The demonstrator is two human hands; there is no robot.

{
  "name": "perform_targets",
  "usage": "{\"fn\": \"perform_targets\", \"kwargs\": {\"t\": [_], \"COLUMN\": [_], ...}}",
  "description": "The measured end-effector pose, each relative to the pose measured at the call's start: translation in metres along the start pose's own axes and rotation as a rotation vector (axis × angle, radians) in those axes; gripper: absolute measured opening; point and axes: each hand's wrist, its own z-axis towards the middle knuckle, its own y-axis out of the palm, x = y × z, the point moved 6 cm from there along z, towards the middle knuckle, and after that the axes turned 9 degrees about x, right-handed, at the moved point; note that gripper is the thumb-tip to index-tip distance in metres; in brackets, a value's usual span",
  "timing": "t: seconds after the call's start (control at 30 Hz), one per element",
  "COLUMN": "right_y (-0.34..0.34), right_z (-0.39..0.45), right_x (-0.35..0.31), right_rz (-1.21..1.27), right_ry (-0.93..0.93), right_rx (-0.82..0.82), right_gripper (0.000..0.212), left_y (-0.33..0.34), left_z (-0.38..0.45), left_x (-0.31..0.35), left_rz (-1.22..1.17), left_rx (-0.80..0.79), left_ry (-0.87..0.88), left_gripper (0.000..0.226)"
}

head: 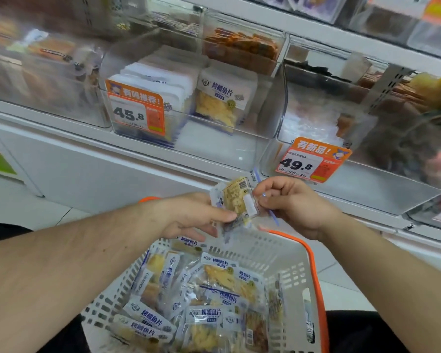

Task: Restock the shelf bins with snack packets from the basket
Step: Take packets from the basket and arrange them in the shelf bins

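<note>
A white slotted basket [285,253] with an orange rim sits low in front of me, full of several white-and-blue snack packets [214,284]. Above its far edge both hands hold a small stack of these packets [238,200]. My left hand [189,215] pinches the stack from the left with thumb and fingers. My right hand [293,202] grips its right edge with curled fingers. Straight ahead on the shelf stands a clear bin [265,103] holding the same packets upright, with an orange 45.8 price tag [135,110] on its front.
A second clear bin [367,179] with a 49.8 tag [312,159] stands to the right, holding darker snacks. More clear bins line the shelf to the left and behind. A white shelf base and a pale tiled floor lie below.
</note>
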Motion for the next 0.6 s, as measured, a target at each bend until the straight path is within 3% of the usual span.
{"fn": "perform_targets", "kwargs": {"t": [0.1,0.23,0.33,0.4,0.43,0.53,0.6], "right_y": [0.004,0.006,0.015,0.022,0.026,0.031,0.036], "right_z": [0.0,-0.004,-0.018,-0.03,-0.034,-0.04,-0.044], "right_x": [0.001,-0.005,-0.025,-0.036,-0.037,-0.031,-0.026], "right_rz": [-0.051,-0.358,-0.624,-0.84,-0.922,-1.014,-1.046], "right_ry": [-0.045,-0.27,-0.642,-1.034,-1.175,-1.368,-1.427], "right_rx": [0.045,0.165,0.289,0.381,0.406,0.477,0.507], "right_gripper": [0.028,0.045,0.041,0.013,0.004,0.011,0.012], "left_y": [-0.003,-0.025,-0.04,-0.046,-0.048,-0.041,-0.036], "left_z": [0.002,0.004,-0.003,-0.006,-0.005,-0.007,-0.009], "left_x": [0.004,0.011,0.025,0.029,0.029,0.027,0.03], "left_rz": [-0.301,-0.487,-0.473,-0.471,-0.504,-0.67,-0.731], "left_rx": [0.074,0.259,0.341,0.374,0.372,0.265,0.187], "left_ry": [0.002,0.046,0.149,0.173,0.159,0.065,0.045], "left_gripper": [0.023,0.027,0.027,0.031,0.031,0.02,0.035]}}
